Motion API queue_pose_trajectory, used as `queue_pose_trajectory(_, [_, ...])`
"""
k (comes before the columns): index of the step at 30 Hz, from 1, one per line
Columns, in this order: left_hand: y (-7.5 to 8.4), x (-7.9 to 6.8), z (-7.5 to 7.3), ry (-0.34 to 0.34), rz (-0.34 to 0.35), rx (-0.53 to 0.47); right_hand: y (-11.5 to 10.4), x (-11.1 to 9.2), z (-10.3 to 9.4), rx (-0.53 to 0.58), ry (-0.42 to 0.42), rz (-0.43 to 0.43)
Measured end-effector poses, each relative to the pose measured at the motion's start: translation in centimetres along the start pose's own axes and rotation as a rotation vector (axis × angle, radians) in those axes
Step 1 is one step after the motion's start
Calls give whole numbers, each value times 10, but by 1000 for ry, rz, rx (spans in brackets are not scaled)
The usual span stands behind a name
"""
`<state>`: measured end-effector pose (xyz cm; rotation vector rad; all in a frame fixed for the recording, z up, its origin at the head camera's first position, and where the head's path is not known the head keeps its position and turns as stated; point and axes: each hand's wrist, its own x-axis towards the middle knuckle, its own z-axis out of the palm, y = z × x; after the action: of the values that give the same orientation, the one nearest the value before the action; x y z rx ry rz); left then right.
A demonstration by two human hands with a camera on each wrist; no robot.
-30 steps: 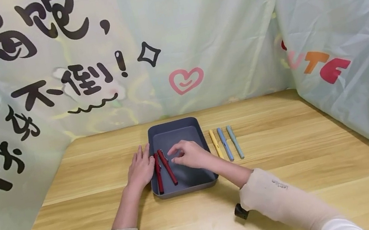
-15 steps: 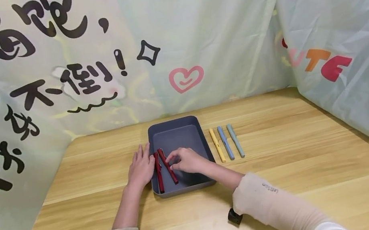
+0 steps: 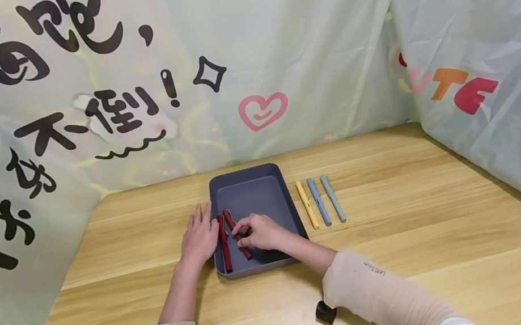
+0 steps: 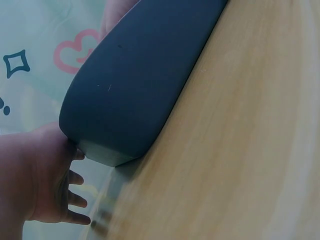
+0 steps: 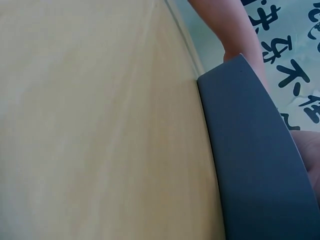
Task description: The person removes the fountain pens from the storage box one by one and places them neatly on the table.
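Grey tray (image 3: 255, 192) sits flat on the wood-grain table (image 3: 379, 188), a little beyond both forearms. Two red pens lie in its left half: the straight pen (image 3: 225, 249) runs along the left wall; the slanted pen (image 3: 230, 219) lies just right of it, far end nearest the straight one, near end angled off to the right. Clips visible on both, toward the far end. Right hand (image 3: 260, 232) reaches over the tray from the right, fingers bent, thumb and fingertips closed in on the slanted pen about mid-length in a pinch; how firm the hold is, cannot tell. Left hand (image 3: 198, 236) lies against the tray's left side, fingers straight and spread, gripping nothing. Left wrist view: fingers fanned out beside the tray's outer wall. Right wrist view: mostly table and outer wall, right hand only partly seen past the rim. Right of the tray, well apart from the hands, three pens side by side, roughly parallel: yellow pen (image 3: 306, 205) nearest the tray, blue pen (image 3: 319, 202) in the middle, green pen (image 3: 333, 198) outermost. Pale cloth backdrop (image 3: 314, 50) behind, printed with black characters and a pink heart (image 3: 264, 111).
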<state>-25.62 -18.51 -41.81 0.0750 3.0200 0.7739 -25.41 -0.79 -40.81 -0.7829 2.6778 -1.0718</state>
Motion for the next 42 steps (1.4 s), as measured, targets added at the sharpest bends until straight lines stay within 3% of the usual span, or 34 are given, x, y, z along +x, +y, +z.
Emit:
queue_pose_trajectory(9, [-4, 0, 0, 7, 8, -6, -9, -4, 5, -107, 16, -11])
queue_pose_trajectory(20, [-3, 0, 1, 10, 11, -7, -19, -6, 9, -196, 54, 53])
queue_pose_trajectory(30, [0, 0, 1, 1, 7, 10, -14, -4, -3, 36, 22, 152])
queue_pose_trajectory(38, [-1, 1, 1, 3, 6, 13, -4, -6, -7, 344, 1, 215])
queue_pose_trajectory(42, [0, 1, 1, 3, 3, 10, -1, -8, -8, 436, 8, 217])
